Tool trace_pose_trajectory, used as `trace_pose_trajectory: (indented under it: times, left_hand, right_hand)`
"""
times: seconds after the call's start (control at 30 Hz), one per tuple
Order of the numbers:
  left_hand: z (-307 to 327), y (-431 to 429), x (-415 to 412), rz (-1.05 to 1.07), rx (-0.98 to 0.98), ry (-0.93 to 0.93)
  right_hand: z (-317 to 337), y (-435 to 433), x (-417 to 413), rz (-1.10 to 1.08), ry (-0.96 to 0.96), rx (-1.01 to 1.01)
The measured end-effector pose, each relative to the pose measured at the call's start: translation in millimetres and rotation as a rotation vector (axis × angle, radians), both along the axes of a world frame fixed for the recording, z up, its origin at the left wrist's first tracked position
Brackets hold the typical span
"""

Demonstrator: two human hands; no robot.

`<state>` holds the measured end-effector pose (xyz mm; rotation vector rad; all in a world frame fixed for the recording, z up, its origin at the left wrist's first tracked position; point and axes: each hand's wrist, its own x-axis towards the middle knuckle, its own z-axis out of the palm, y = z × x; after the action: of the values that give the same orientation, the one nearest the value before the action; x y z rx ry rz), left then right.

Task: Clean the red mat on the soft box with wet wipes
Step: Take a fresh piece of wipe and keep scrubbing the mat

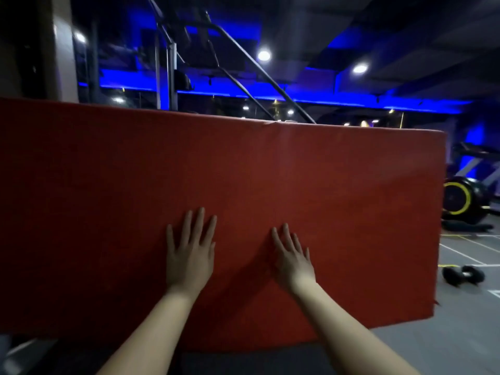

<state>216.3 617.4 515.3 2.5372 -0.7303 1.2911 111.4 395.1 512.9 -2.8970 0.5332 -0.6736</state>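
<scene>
Hands [189, 255] [293, 259] flat against red mat [270, 171]

Both the left hand [189, 255] and the right hand [293, 259] press flat, fingers spread, against the upright red mat [270, 171], a dumbbell [463, 276] lying on the floor [465, 320] beyond.

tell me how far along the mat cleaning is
Done: nothing visible, no wipe marks or wipe in view. In hand: the left hand and right hand lie flat, fingers straight, on the red mat, which stands raised. Left: apparently all the wiping, starting with getting a wet wipe.
</scene>
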Motion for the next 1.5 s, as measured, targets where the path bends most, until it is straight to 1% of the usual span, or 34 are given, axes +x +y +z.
trace_pose_trajectory:
  times: [0.07,0.13,0.3,0.4,0.5,0.6,0.67,0.8,0.87,0.93,0.97,1.03,1.07,1.13,1.17,1.23,1.4,1.5]
  left_hand:
    - [-22.5,-6.1,18.1,0.006,0.040,0.115]
    - [-52.0,-12.8,37.4,0.016,0.065,0.214]
    - [-150.0,-25.6,69.5,-0.040,0.185,0.367]
    - [-201.5,-31.5,83.6,-0.046,0.252,0.463]
    - [-231.5,-32.4,91.6,-0.060,0.301,0.566]
    - [-230.0,-32.2,97.2,-0.051,0.388,0.766]
    - [-225.6,-29.5,98.0,-0.073,0.454,0.821]
    - [-225.7,-16.6,99.9,-0.147,0.562,0.771]
    - [-227.1,-16.5,101.9,-0.171,0.651,0.698]
    - [-221.0,-20.2,98.9,-0.171,0.714,0.626]
    - [-215.5,-21.4,96.0,-0.158,0.746,0.621]
    - [-200.7,-21.1,85.6,-0.123,0.747,0.663]
    - [-192.2,-19.4,79.0,-0.115,0.730,0.681]
    - [-180.5,-9.5,63.8,-0.117,0.727,0.690]
    - [-178.2,-1.3,55.0,-0.123,0.738,0.693]
    - [-177.3,19.4,32.7,-0.126,0.768,0.668]
    - [-173.1,85.7,-23.3,-0.100,0.805,0.624]
    - [-163.1,138.1,-40.5,-0.025,0.787,0.690]
  right_hand:
    - [-27.2,-5.5,17.8,0.009,0.032,0.005]
    - [-56.7,-10.4,34.6,0.032,0.102,-0.022]
    - [-134.8,-32.4,63.3,0.089,0.227,-0.068]
    - [-175.1,-47.5,76.7,0.127,0.268,-0.023]
    - [-199.3,-58.3,87.6,0.153,0.309,0.054]
    - [-210.2,-65.0,95.3,0.163,0.370,0.064]
    - [-212.5,-65.8,96.0,0.164,0.388,0.064]
    - [-207.3,-64.3,85.4,0.233,0.461,0.030]
    - [-203.3,-66.7,76.5,0.290,0.503,0.012]
    - [-200.0,-69.5,66.9,0.317,0.466,0.008]
    - [-199.5,-70.0,61.7,0.321,0.420,-0.007]
    - [-197.3,-71.9,47.6,0.275,0.332,-0.065]
    - [-193.4,-73.3,37.6,0.214,0.316,-0.090]
    - [-184.2,-73.1,14.9,0.085,0.372,-0.154]
    - [-180.0,-69.0,3.2,0.065,0.424,-0.187]
    - [-174.5,-50.5,-17.3,0.098,0.490,-0.173]
    - [-170.4,9.9,-57.8,0.147,0.447,-0.106]
    - [-171.2,56.3,-66.7,0.206,0.410,-0.121]
